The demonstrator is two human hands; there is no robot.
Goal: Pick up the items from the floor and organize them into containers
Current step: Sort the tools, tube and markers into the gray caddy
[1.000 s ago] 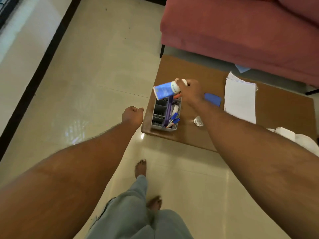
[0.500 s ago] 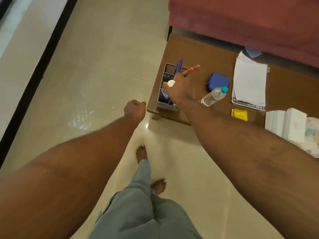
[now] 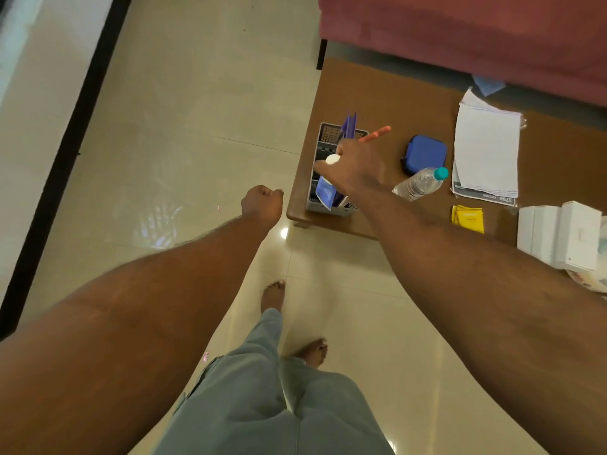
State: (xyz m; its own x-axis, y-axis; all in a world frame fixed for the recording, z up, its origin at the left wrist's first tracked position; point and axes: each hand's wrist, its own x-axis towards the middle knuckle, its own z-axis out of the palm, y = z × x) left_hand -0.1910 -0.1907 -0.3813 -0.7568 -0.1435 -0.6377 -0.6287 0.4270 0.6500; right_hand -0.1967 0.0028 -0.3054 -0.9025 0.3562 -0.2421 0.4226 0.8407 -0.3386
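- On the left, we see the left hand (image 3: 262, 203) curled into a fist with nothing in it, over the floor (image 3: 197, 110) just beside the table (image 3: 377, 90) corner.
- Next we find the grey organizer (image 3: 327, 135) on the table's near left corner.
- Above it, the right hand (image 3: 353, 169) grips a blue tube (image 3: 325, 192) near its white cap, and the tube's lower end is inside the organizer. An orange pen (image 3: 374, 134) juts from the same hand.
- Further right we see a blue case (image 3: 424, 154), a water bottle (image 3: 418, 183), papers (image 3: 486, 152), a yellow packet (image 3: 468, 219) and white boxes (image 3: 558, 234).
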